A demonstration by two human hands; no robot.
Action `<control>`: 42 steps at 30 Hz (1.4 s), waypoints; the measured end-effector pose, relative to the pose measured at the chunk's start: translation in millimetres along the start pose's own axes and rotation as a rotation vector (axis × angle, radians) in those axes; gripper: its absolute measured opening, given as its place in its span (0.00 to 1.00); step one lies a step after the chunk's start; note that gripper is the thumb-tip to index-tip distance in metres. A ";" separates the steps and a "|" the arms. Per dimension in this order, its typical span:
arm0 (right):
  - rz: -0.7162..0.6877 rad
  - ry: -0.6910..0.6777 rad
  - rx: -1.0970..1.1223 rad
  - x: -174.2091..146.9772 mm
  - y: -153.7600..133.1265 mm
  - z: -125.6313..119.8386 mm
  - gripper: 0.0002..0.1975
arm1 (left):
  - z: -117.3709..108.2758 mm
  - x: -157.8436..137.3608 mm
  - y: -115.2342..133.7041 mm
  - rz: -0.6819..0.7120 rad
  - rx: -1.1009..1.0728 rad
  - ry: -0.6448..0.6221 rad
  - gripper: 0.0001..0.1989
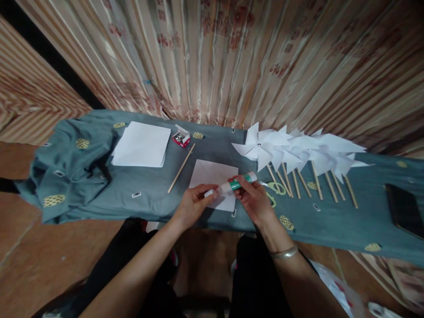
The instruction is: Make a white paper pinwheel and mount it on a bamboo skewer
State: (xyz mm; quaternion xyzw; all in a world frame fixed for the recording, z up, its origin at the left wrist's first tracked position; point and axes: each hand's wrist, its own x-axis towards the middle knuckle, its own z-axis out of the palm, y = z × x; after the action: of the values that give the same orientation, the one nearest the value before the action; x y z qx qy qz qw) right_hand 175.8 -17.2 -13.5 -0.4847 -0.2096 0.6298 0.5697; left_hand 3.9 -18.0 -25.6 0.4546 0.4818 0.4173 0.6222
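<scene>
My right hand (255,198) grips a green-and-white glue stick (236,183), held tilted above a square white sheet of paper (202,172). Fingers of my left hand (196,202) pinch a small white piece, which looks like the glue stick's cap (208,193), close to the stick's pale end. Whether cap and stick touch is hard to make out. Part of the sheet is hidden behind both hands. Just right of my right hand lie scissors with light green handles (277,188), partly covered by it.
A stack of white paper (142,145) lies left, near an open red box of small metal pins (181,138) and a wooden stick (181,168). Several white paper pinwheels on sticks (260,148) overlap at the right. A dark phone (404,210) rests on the green cloth (145,207).
</scene>
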 end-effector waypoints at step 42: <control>-0.503 0.012 -1.061 37.1 18.1 8.8 0.14 | -18.0 6.3 -4.6 0.565 1.273 -0.232 0.17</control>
State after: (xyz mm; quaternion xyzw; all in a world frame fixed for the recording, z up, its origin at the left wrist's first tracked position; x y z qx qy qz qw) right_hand 163.5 14.8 -38.1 -0.6427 -0.6013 0.2815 0.3823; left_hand -12.2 -10.1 -33.6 0.8795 0.4264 0.1488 0.1503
